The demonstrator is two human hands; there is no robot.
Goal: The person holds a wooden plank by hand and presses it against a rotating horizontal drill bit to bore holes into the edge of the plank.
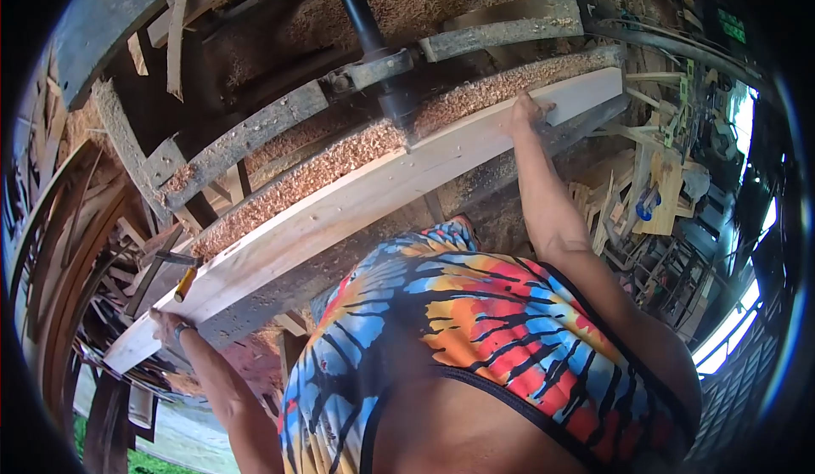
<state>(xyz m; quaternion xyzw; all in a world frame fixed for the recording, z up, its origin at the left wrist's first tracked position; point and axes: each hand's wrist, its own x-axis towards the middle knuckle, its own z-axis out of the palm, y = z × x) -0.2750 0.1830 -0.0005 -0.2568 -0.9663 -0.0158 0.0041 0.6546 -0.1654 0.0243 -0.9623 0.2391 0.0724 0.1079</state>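
Note:
A long pale wooden board [373,192] runs slantwise across the view, from lower left to upper right. My left hand [167,324] grips its near edge at the lower left end, with part of the fingers hidden. Toward the other end, my right hand [531,111] is closed over the board, thumb and fingers bent on its upper side. A dark metal shaft [356,15] comes down to the board's far edge near the middle. Curled wood shavings [340,153] lie thick along that edge.
A hammer with a yellow handle [184,284] lies by the board's left end. Beyond the shavings stands a dusty wooden frame [272,123]. Wood strips [76,253] are piled at left; offcuts and a blue object [648,203] are at right.

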